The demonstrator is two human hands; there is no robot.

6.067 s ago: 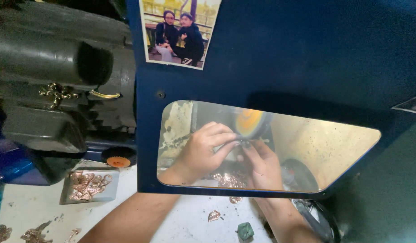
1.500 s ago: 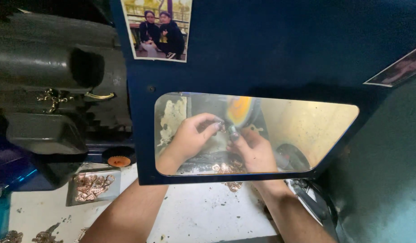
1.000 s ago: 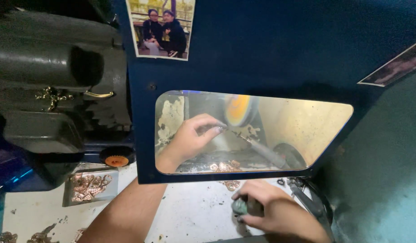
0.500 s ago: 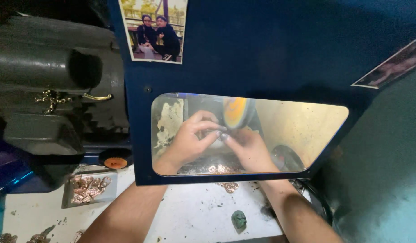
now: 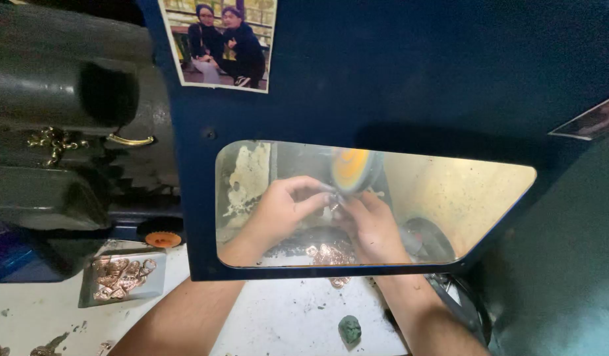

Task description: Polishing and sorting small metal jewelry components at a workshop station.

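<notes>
Left hand (image 5: 284, 211) and right hand (image 5: 370, 227) pinch one small piece (image 5: 333, 206) against one wheel (image 5: 352, 170).

Through the cloudy window (image 5: 449, 198) my left hand (image 5: 281, 211) and right hand (image 5: 370, 227) pinched a small piece (image 5: 332, 206) too blurred to identify. My forearms ran off the bottom edge, and the spinning wheel (image 5: 352, 170) smeared.

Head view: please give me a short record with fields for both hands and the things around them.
left hand: behind the clear window of the blue guard, pinching a small metal piece
right hand: beside it, fingers on the same piece
wheel: orange buffing wheel just above the fingertips
tray: grey tray of copper-coloured pieces, lower left
table: white table with a green lump
</notes>
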